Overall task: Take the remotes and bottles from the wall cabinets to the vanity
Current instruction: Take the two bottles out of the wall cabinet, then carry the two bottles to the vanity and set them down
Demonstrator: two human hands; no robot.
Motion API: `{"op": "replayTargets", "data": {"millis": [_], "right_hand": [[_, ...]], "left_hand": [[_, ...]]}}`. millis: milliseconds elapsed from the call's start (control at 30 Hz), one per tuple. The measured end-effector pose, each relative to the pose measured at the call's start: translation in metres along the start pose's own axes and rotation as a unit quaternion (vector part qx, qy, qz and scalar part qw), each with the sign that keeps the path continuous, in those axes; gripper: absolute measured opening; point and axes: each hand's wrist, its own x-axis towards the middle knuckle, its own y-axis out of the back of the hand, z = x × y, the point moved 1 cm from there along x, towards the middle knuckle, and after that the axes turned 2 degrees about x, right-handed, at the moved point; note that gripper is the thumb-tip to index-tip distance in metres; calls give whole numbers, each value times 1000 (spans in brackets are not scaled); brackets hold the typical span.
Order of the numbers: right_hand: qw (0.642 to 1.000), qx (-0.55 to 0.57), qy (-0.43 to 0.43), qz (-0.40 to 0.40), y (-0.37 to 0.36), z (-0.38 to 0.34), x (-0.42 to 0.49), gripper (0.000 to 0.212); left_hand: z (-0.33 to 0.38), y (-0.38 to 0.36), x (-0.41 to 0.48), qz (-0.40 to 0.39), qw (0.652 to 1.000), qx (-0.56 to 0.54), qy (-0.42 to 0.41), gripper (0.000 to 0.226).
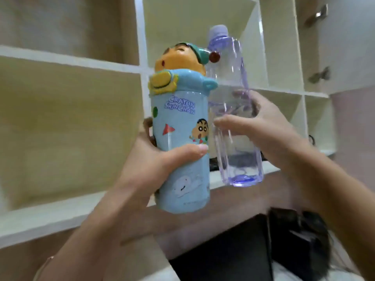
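My left hand [154, 165] grips a light blue cartoon bottle [180, 122] with a figure-shaped lid, held upright in front of the open wall cabinet [140, 37]. My right hand [261, 126] holds a clear purple-tinted bottle [233, 82] with a pale cap, upright and touching the blue bottle's right side. Both bottles are lifted off the shelf, in front of the middle compartments. A dark object lies on the shelf behind the clear bottle, mostly hidden; I cannot tell what it is.
The cabinet has white dividers and cream compartments [60, 122]. An open cabinet door with metal hinges [318, 76] stands at the upper right. Below, dark objects [263, 244] sit at the lower right.
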Motion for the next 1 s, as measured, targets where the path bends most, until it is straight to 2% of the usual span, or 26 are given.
{"op": "replayTargets", "data": {"millis": [67, 167, 267, 367, 533, 667, 800, 867, 1000], "right_hand": [[997, -56, -51, 28, 33, 18, -43, 58], [977, -153, -136, 65, 92, 40, -119, 65], [930, -249, -240, 122, 153, 52, -210, 84], [873, -304, -335, 184, 208, 45, -315, 85], [750, -359, -461, 310, 272, 0, -488, 83], [641, -364, -532, 417, 306, -50, -603, 79], [522, -349, -559, 542, 322, -91, -699, 84], [474, -337, -564, 586, 323, -108, -737, 86], [396, -321, -576, 639, 321, -132, -788, 85]], "left_hand": [[-25, -31, -27, -39, 998, -29, 49, 80], [-58, -82, -71, -120, 985, -28, 120, 78], [-93, -141, -123, -199, 961, -28, 189, 80], [-119, -208, -190, -286, 923, -36, 256, 80], [-124, -318, -313, -433, 856, -38, 281, 66], [-98, -396, -408, -530, 789, -50, 305, 73], [-66, -461, -479, -626, 721, -64, 291, 74], [-61, -487, -511, -668, 687, -61, 281, 76], [-46, -532, -552, -707, 655, -21, 266, 84]]}}
